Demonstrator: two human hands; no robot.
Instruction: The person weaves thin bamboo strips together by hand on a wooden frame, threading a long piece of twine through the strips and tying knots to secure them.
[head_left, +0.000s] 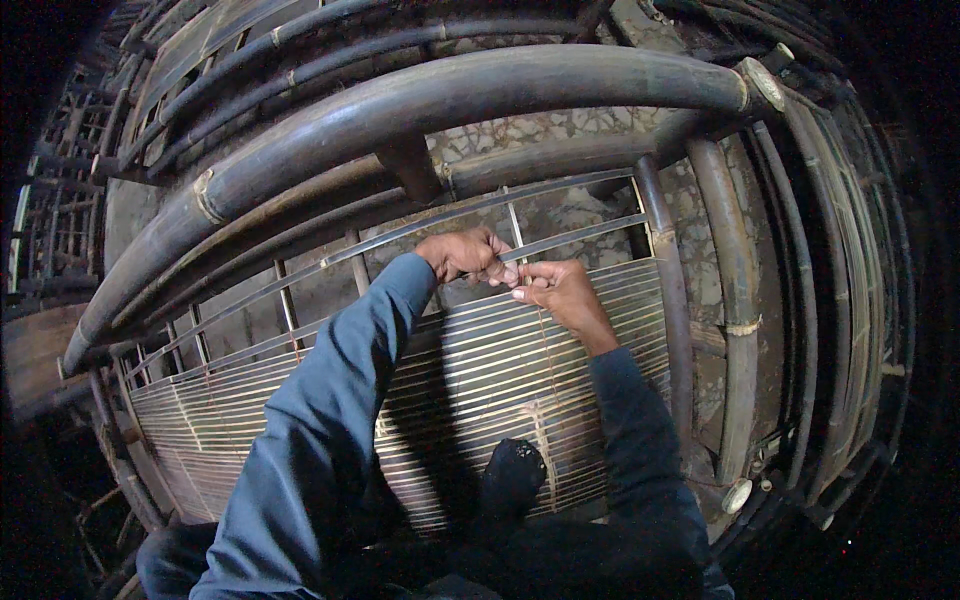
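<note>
My hands meet over a bamboo frame, at the last of many narrow bamboo slats (500, 350) tied side by side. My left hand (465, 255) is closed, its fingertips pinched near a cross strip (515, 222); what they hold is too small to make out. Beside it, my right hand (562, 293) pinches with thumb and forefinger where a thin reddish cord (547, 345) runs up over the slats. The fingertips of both hands nearly touch. Just beyond them lies a wider bamboo strip (580, 238), apart from the close-set slats.
A thick bamboo pole (480, 85) curves across beyond my hands. Upright bamboo posts (725, 260) stand at the right, with stacked bamboo lengths (840, 270) past them. Several bamboo racks (75, 200) fill the far left. My dark shoe (515, 470) rests near the slats. Stony ground (530, 140) shows between poles.
</note>
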